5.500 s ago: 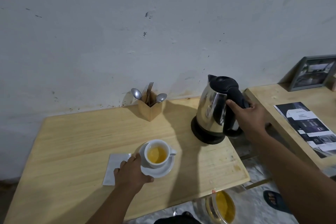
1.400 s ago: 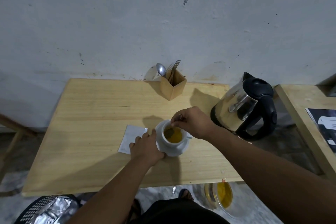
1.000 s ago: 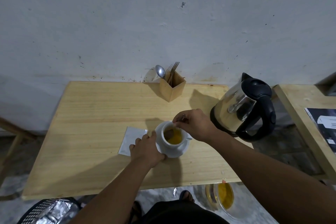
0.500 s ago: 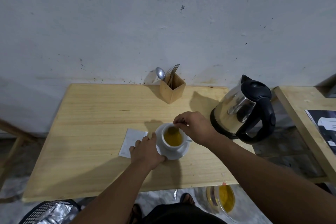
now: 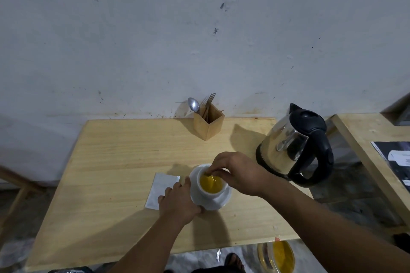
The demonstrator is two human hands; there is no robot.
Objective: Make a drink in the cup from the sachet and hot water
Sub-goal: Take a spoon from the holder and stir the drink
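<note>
1. In the lower middle of the frame sits the small round white cup, full of yellow drink, on its white saucer on the pale wooden table.
2. The right hand is over the cup with its fingertips pinched shut on something thin that dips into the drink. It looks like a spoon handle, but it is too small to be sure.
3. The left hand curls around the left edge of the saucer and holds it so the cup stays put.
4. A short while ago the right hand was on the kettle's handle. Now it has let go and is at the cup, and the fingers have moved round the rim a little in the last second. I think this is stirring.
5. That means the water is in and the powder is mixing. The job looks nearly done.
6. The flat silver-white sachet lies on the table just left of the saucer, partly under the left hand.
7. The shiny steel kettle with the black lid and handle stands right of the cup, with no hand on it.
8. Near the wall, upper middle of the table, is a square wooden box of spoons and forks.
</note>
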